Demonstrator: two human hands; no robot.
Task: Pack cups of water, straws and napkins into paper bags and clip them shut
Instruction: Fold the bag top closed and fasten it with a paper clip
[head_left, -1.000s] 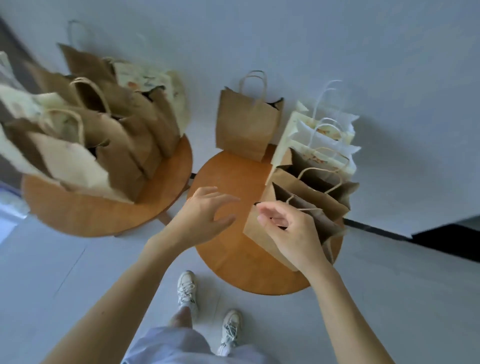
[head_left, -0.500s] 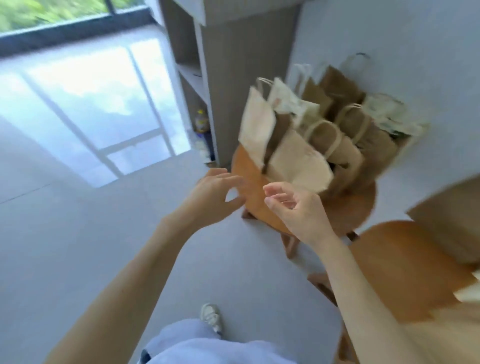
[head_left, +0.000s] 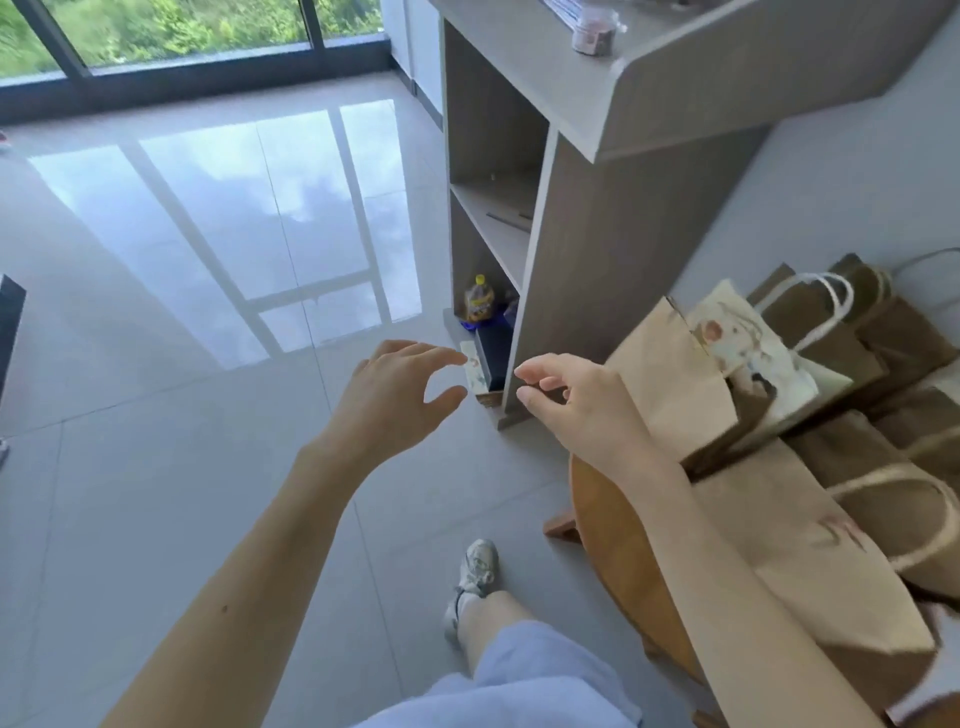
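Several brown and white paper bags (head_left: 670, 374) stand crowded on a round wooden table (head_left: 608, 525) at the right. A white printed bag (head_left: 748, 343) with rope handles sits among them. My left hand (head_left: 400, 395) hovers over the floor, fingers spread and empty. My right hand (head_left: 576, 405) is held just left of the nearest brown bag, fingers apart and holding nothing. No cups, straws or napkins show.
A grey shelf unit (head_left: 587, 244) stands behind the hands, with a bottle (head_left: 480, 299) and boxes in its lowest bay and a jar (head_left: 595, 31) on top. Glossy tiled floor (head_left: 171, 322) stretches left to a large window. My sneaker (head_left: 475, 571) is below.
The view has swung left, away from the second table with its bags, onto the floor and shelf. My right hand let go of the brown bag it held; both hands now hang empty.
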